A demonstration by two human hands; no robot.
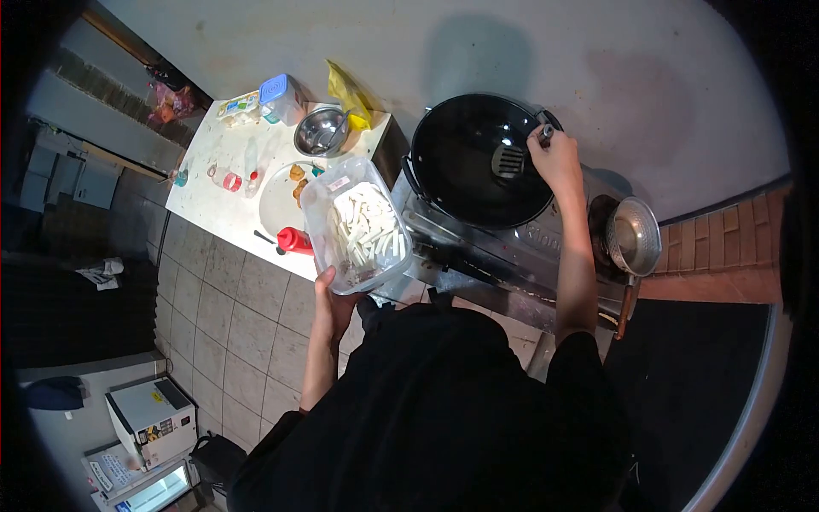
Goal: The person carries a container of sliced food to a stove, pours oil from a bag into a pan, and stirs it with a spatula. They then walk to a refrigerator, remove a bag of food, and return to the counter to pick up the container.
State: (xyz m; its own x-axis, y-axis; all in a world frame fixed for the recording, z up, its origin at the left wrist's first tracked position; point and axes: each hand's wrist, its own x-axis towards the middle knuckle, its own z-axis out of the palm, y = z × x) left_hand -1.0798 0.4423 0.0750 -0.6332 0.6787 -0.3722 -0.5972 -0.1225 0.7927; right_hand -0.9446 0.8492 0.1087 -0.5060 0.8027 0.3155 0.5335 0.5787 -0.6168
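Observation:
My left hand (pixel 328 294) grips the near edge of a clear plastic tub (pixel 317 224), tilted a little beside the stove. White strips (pixel 368 224) of some cut food lie inside it; their exact kind I cannot make out. Closed around the handle of a slotted spatula (pixel 508 162) is my right hand (pixel 554 154), at the right rim of a large black wok (pixel 452 192). The spatula's slotted head rests inside the wok, where dark, shiny liquid or a glossy surface reflects light.
A dented metal saucepan (pixel 633 235) with a wooden handle stands right of the wok on the stove (pixel 495 256). On the white table (pixel 213 192) at left are a steel bowl (pixel 322 130), a plate (pixel 275 200) with brown pieces, a red bottle (pixel 294 241) and a blue-lidded container (pixel 281 98).

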